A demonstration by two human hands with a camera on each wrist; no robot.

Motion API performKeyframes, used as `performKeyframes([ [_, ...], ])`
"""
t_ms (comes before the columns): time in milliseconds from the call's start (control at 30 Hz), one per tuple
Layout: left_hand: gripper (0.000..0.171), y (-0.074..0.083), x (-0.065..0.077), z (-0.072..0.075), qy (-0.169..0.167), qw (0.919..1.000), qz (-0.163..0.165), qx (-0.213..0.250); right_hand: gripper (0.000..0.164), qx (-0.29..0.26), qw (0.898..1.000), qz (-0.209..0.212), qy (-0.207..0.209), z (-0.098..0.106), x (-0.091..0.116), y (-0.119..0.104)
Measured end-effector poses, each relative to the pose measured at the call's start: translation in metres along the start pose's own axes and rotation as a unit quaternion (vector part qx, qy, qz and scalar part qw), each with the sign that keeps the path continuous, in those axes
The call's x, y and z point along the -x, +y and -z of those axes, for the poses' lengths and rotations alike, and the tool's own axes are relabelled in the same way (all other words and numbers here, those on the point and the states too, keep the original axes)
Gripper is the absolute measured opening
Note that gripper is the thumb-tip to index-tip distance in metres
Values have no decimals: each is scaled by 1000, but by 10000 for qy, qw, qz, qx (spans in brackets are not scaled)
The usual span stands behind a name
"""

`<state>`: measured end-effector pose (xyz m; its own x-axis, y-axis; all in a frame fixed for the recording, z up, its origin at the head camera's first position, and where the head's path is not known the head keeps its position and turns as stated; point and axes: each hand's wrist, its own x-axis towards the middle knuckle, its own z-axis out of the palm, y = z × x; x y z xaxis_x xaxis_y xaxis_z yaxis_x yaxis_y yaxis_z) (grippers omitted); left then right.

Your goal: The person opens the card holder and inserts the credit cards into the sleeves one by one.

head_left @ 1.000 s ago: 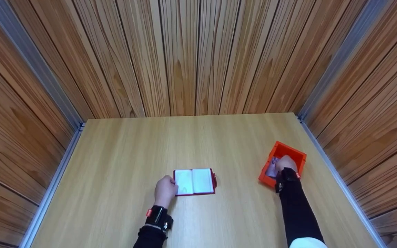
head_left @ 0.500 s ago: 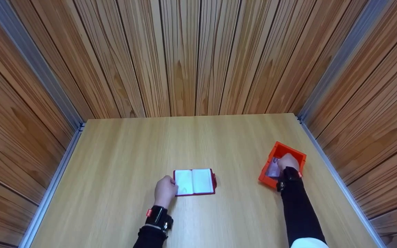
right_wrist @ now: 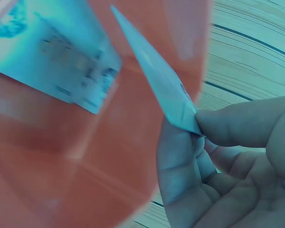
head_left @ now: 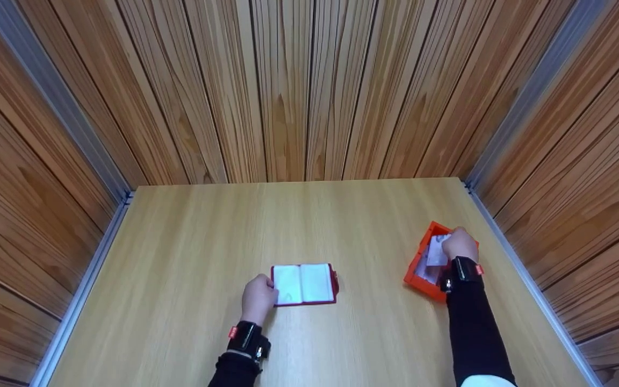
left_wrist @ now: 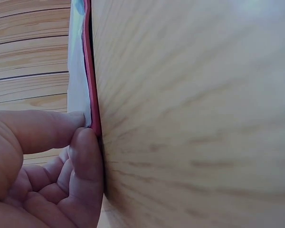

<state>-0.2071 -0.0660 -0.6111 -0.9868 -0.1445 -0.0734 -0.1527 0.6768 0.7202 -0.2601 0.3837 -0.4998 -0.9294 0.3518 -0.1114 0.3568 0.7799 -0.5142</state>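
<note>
A small red-covered notebook (head_left: 317,282) lies open on the table, blank white pages facing up and a red clasp at its right edge. My left hand (head_left: 259,298) pinches its left edge between thumb and index finger; in the left wrist view the page corner and red cover (left_wrist: 89,61) meet at the fingertips. Over the orange box (head_left: 421,286), my right hand (head_left: 461,244) grips one end of a pale purple-white, banknote-like paper slip (head_left: 437,251). A second printed slip (right_wrist: 71,61) lies inside the box. The right hand covers the box's far right corner.
The wooden table (head_left: 202,231) is enclosed by wood-plank walls (head_left: 282,107) at the back and both sides. A metal rail (head_left: 535,301) runs along the table's right edge, close to the box.
My right hand has risen from inside the box and shifted slightly right and away, lifting a paper slip with it. The left hand and notebook stay in place.
</note>
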Motion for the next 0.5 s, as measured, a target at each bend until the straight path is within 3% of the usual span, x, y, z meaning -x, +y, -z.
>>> performKeyframes([
  [233,7,0,0,0,37,10000,-34,-54,35,-8,9993,183,335,12,1,-15],
  [500,6,-1,-1,0,10,9999,-74,-80,39,-304,9990,160,269,18,4,-39],
])
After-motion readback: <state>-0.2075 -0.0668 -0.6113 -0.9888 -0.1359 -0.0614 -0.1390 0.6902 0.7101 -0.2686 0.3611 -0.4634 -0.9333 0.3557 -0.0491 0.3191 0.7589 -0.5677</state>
